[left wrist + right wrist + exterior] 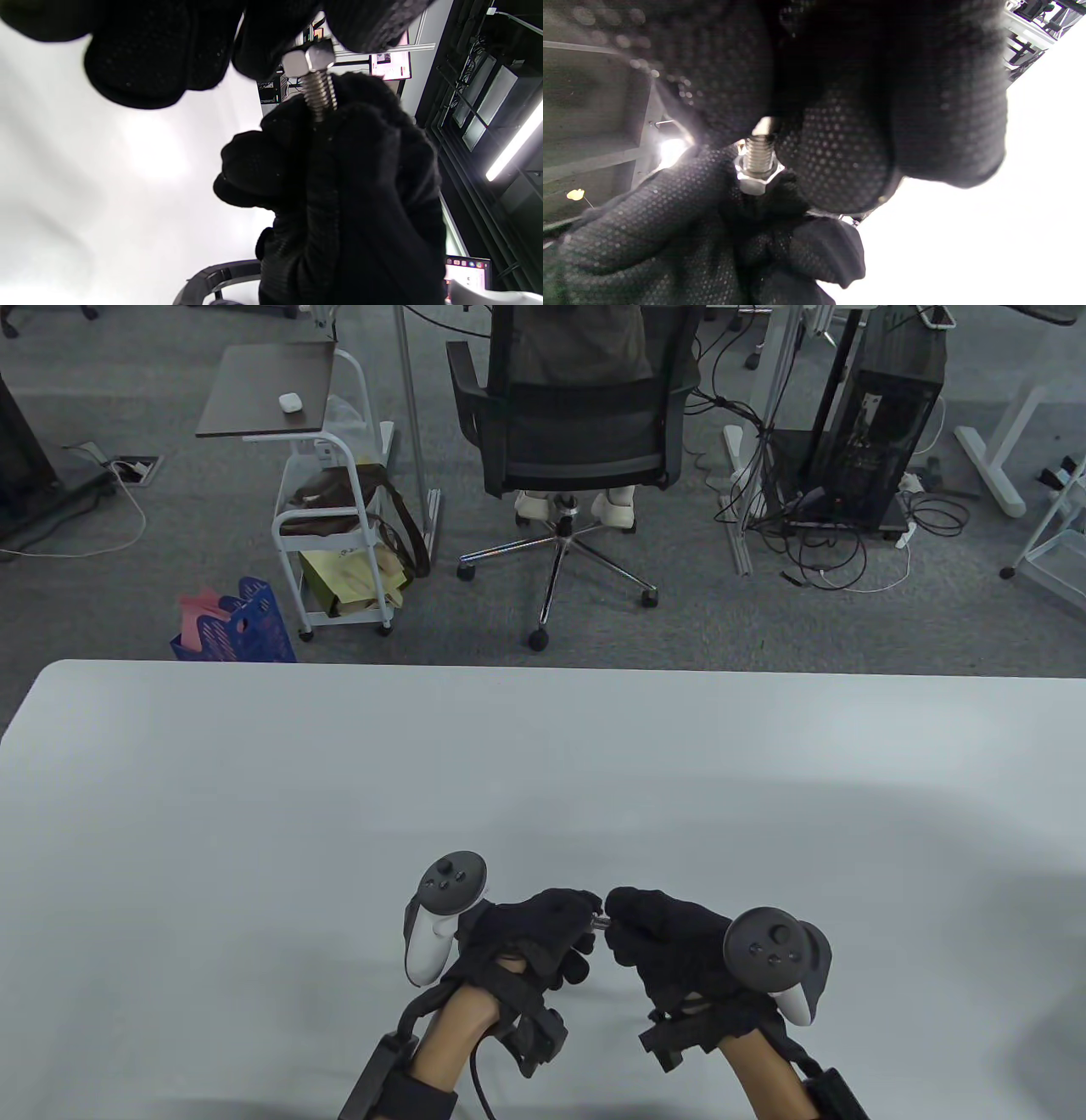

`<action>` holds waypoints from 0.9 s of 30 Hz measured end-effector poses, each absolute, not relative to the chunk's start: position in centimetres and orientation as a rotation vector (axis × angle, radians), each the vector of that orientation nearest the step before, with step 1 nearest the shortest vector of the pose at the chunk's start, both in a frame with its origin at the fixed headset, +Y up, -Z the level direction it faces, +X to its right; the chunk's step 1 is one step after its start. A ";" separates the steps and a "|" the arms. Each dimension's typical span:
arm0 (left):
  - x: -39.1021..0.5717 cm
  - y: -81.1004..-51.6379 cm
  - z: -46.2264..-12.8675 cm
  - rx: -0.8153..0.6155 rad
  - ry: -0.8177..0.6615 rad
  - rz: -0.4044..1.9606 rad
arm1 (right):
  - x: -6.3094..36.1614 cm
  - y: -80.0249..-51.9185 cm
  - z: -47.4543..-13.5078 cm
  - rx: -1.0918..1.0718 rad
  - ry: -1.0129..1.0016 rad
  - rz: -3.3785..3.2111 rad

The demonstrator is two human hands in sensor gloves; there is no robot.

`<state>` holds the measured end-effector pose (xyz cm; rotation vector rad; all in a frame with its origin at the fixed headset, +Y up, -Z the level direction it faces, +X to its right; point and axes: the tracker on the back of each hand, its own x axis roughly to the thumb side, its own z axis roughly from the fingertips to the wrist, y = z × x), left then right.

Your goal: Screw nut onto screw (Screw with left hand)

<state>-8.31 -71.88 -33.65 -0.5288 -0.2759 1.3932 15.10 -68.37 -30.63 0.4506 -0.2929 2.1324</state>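
Note:
Both hands meet low over the white table point(339, 780) near its front edge. My left hand point(585, 922) pinches a silver hex nut point(307, 61) between its fingertips point(263, 46). My right hand point(619, 918) grips the screw, whose threaded shaft point(321, 95) runs out of its curled fingers point(360, 140) into the nut. In the right wrist view the shaft point(758, 153) comes down from my right fingers point(835, 156) into the nut point(755, 180), which sits among the left hand's fingers point(670, 228). In the table view only a small glint of metal point(601, 923) shows between the hands.
Behind the table's far edge stand an office chair point(577, 415), a white trolley with bags point(339, 543) and a blue crate point(242, 623) on the carpet.

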 end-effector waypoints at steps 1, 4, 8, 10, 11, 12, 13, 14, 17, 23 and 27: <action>-8.2 -71.8 -33.7 -0.539 -0.282 1.394 | 15.1 -68.4 -30.6 0.450 -0.292 2.133; -8.0 -71.6 -33.6 -0.580 -0.320 1.379 | 15.1 -68.4 -30.6 0.452 -0.288 2.135; -8.1 -71.9 -33.5 -0.570 -0.312 1.420 | 15.1 -68.4 -30.6 0.452 -0.290 2.132; -8.2 -71.9 -33.5 -0.537 -0.278 1.410 | 15.0 -68.3 -30.6 0.455 -0.290 2.136; -8.2 -71.8 -33.5 -0.539 -0.278 1.403 | 15.0 -68.3 -30.6 0.455 -0.292 2.136; -8.2 -71.8 -33.6 -0.548 -0.282 1.400 | 15.1 -68.3 -30.6 0.454 -0.292 2.135; -8.1 -71.8 -33.6 -0.564 -0.287 1.396 | 15.1 -68.3 -30.6 0.454 -0.291 2.134; -8.0 -71.7 -33.5 -0.564 -0.294 1.394 | 15.1 -68.3 -30.6 0.455 -0.291 2.137; -7.9 -71.5 -33.5 -0.597 -0.333 1.383 | 15.1 -68.3 -30.6 0.455 -0.287 2.135; -8.2 -71.8 -33.5 -0.546 -0.278 1.395 | 15.0 -68.3 -30.6 0.457 -0.291 2.137; -8.0 -71.5 -33.5 -0.548 -0.292 1.390 | 15.0 -68.3 -30.5 0.461 -0.291 2.138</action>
